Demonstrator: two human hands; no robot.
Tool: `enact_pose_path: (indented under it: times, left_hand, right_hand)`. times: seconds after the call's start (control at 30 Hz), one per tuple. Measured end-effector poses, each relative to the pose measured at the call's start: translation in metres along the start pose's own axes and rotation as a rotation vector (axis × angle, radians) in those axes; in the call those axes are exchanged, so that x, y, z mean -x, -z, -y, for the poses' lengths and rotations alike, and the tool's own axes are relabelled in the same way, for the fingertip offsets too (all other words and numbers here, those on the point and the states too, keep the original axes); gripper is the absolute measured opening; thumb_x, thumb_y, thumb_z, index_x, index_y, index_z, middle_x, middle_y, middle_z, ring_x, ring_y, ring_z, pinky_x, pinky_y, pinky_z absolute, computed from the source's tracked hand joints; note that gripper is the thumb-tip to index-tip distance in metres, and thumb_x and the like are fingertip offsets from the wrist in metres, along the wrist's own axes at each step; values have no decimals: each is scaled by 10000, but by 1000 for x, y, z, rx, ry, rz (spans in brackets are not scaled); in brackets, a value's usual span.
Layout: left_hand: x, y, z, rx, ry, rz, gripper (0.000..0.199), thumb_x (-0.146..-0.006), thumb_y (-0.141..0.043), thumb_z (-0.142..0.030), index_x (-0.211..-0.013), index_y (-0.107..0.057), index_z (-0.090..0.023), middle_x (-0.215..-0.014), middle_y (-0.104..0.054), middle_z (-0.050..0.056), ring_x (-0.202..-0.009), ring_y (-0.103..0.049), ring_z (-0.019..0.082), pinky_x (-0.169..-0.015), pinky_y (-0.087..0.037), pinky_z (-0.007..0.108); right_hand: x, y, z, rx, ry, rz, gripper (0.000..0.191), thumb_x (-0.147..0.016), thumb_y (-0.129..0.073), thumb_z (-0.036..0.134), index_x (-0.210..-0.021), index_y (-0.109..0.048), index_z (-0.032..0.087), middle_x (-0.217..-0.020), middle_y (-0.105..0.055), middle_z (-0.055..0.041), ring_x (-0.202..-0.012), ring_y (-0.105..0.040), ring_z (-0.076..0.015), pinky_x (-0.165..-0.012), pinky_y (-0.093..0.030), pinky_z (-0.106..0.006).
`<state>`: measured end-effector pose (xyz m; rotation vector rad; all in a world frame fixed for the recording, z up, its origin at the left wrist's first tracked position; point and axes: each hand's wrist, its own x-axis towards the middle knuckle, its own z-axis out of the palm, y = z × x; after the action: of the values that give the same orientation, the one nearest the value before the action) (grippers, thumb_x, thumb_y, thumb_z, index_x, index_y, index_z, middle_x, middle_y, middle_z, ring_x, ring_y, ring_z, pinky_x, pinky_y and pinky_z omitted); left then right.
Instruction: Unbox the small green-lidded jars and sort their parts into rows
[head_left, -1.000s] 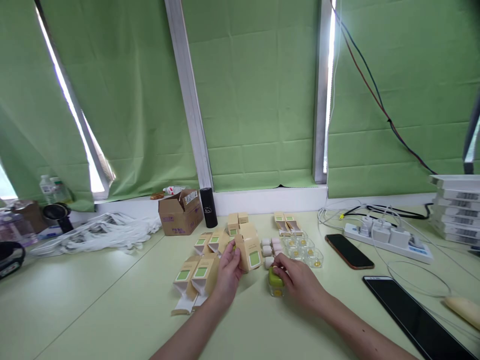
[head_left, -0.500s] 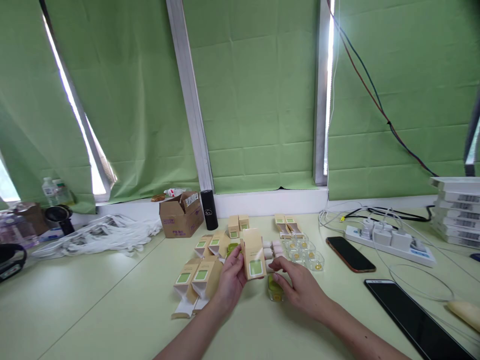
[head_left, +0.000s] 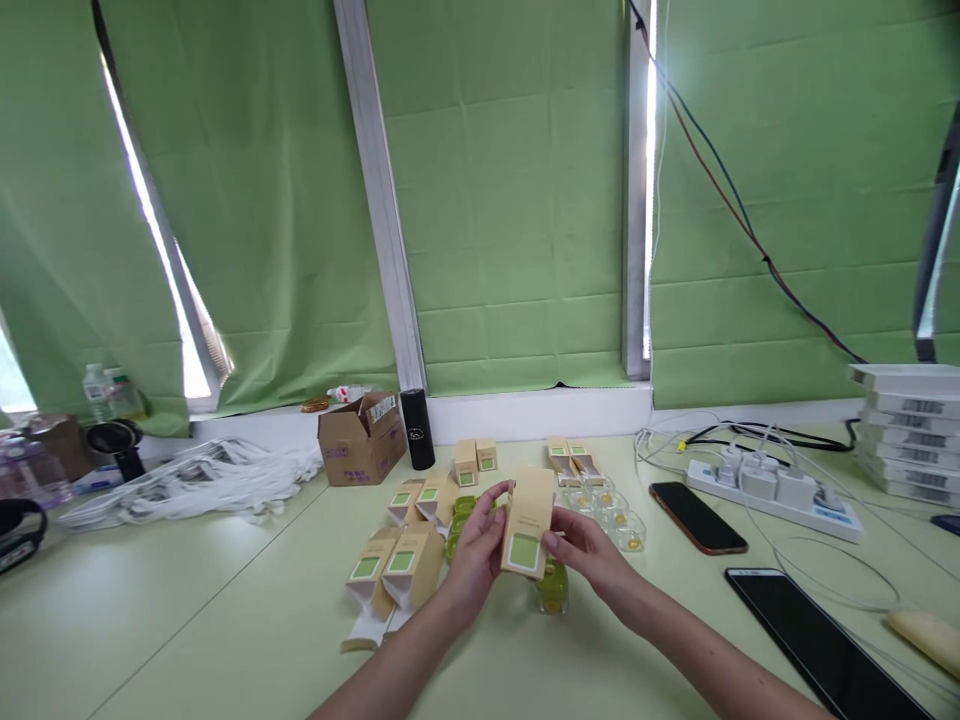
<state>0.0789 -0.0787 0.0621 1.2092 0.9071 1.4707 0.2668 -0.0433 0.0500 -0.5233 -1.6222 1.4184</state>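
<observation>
A small tan carton (head_left: 529, 520) with a green label is held up between my two hands. My left hand (head_left: 480, 545) is closed on its left side, and my right hand (head_left: 589, 548) grips its right edge. Just below and partly behind it stands a small glass bottle (head_left: 553, 588) of green liquid. More green bottles (head_left: 460, 512) show beside my left hand. To the left lie several open cartons (head_left: 409, 560) with flaps hanging out. Clear, empty-looking glass bottles (head_left: 626, 530) stand behind my right hand.
A phone (head_left: 697, 517), a tablet (head_left: 817, 640) and a loaded power strip (head_left: 776, 495) with loose cables lie on the right. A brown cardboard box (head_left: 361, 440), a black cylinder (head_left: 418, 430) and white straps (head_left: 202, 480) are at the back left.
My right hand has come up from the green bottle to grip the carton's right edge. The carton has shifted slightly right and now hides the white caps behind it.
</observation>
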Motion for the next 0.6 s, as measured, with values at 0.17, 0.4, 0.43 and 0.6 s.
enact_pose_path:
  times: [0.17, 0.4, 0.43, 0.6]
  left_hand:
    - [-11, -10, -14, -33, 25, -25, 633, -845, -707, -599, -1346, -546, -246, -1236, -727, 124, -876, -735, 248, -638, -568, 299]
    - [-21, -14, -10, -81, -156, -4, 534, -866, -668, -431, -1340, -631, -189, -1411, -632, 159, -1164, -660, 322, -799, -591, 349]
    - [-21, -14, -7, -81, -164, 1, 527, -866, -665, -416, -1338, -640, -184, -1414, -633, 155, -1171, -657, 322, -823, -586, 354]
    - [-20, -10, 10, -106, -194, 49, 617, -863, -702, -395, -1432, -569, -196, -1460, -604, 144, -1293, -595, 338, -951, -562, 394]
  right_hand:
    - [-16, 5, 1, -94, -47, -85, 484, -806, -786, 599, -1084, -763, 203, -1090, -758, -99, -958, -665, -249, -797, -498, -331]
    - [-38, 7, -10, -360, -114, -193, 484, -776, -813, 600, -970, -765, 160, -815, -745, -76, -681, -633, -170, -593, -460, -256]
    - [-38, 6, -11, -373, -112, -201, 483, -766, -824, 595, -963, -763, 159, -808, -743, -75, -667, -629, -168, -585, -462, -257]
    - [-34, 2, -16, -386, -99, -209, 463, -736, -858, 575, -902, -752, 156, -794, -735, -69, -630, -616, -146, -576, -461, -253]
